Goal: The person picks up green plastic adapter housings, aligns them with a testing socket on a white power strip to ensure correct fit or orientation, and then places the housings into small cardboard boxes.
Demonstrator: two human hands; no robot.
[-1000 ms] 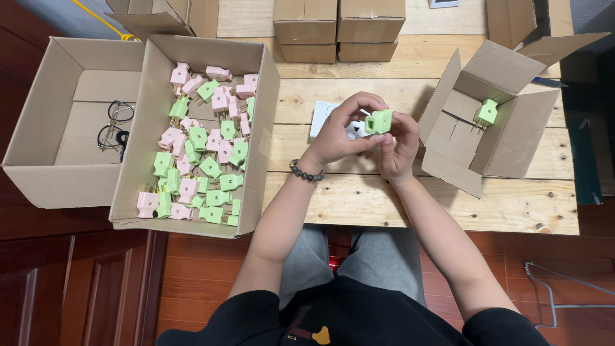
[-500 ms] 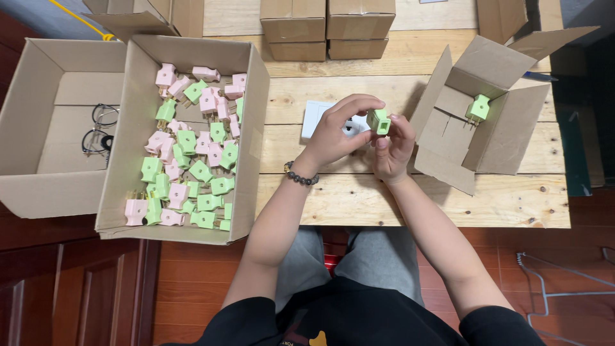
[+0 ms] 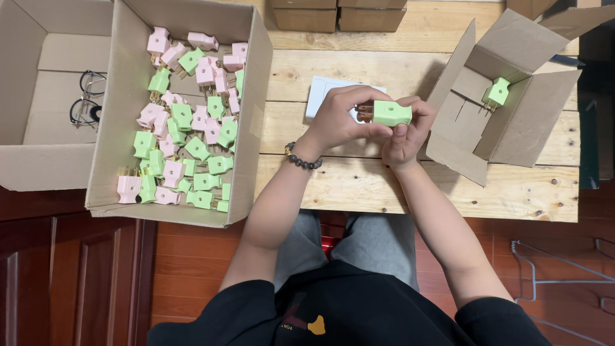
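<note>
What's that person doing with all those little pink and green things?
A seated person holds one green plug in both hands, left hand and right hand, above a wooden table. A big cardboard box on the left holds many pink and green plugs. A smaller box on the right holds a single green plug.

Your left hand (image 3: 339, 118) and right hand (image 3: 405, 138) together grip one green plug (image 3: 391, 113) above the wooden table (image 3: 359, 182), between the cardboard box (image 3: 109, 160) of pink and green plugs and the tilted box (image 3: 512, 122) holding a single green plug (image 3: 496, 93)
</note>
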